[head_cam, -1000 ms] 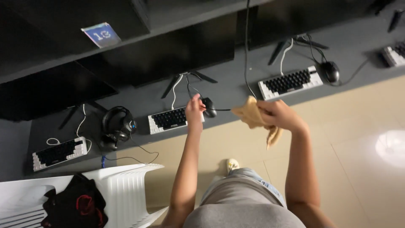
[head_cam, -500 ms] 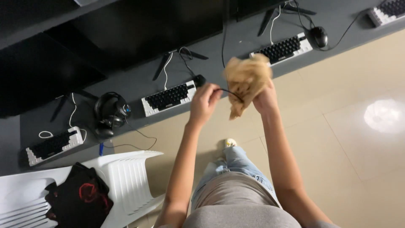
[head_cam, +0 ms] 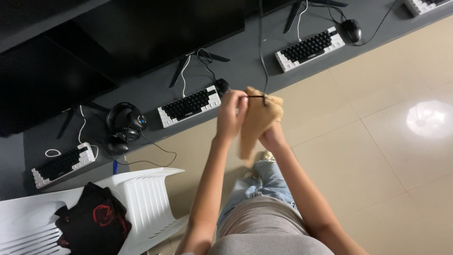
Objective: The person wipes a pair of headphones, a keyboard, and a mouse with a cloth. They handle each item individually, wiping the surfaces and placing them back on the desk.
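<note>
A person stands over a tan tiled floor (head_cam: 377,156), both arms raised in front of the body. The right hand (head_cam: 270,134) is closed around a tan cloth (head_cam: 257,118), which bunches above the fist and hangs down below it. The left hand (head_cam: 231,115) sits just beside, its fingers pinched on a thin black cable (head_cam: 261,52) where it meets the top of the cloth; the cable runs straight up from there and out of the top edge of the frame.

Lower left, a white chair (head_cam: 141,198) carries a black bag (head_cam: 92,224) with a red mark, cut off at the frame's bottom.

Beyond the hands, a long grey desk (head_cam: 245,56) runs slantwise across the view. On it lie 3 black-and-white keyboards: 1 (head_cam: 189,106) just past the left hand, 1 (head_cam: 63,163) at far left, 1 (head_cam: 311,47) at right with a black mouse (head_cam: 352,29) beside it. A black headset (head_cam: 123,123) rests between the 2 left keyboards. Dark monitors (head_cam: 155,33) line the back.

How much of the cable lies inside the cloth cannot be seen; a 4th keyboard is clipped at the top right corner.
</note>
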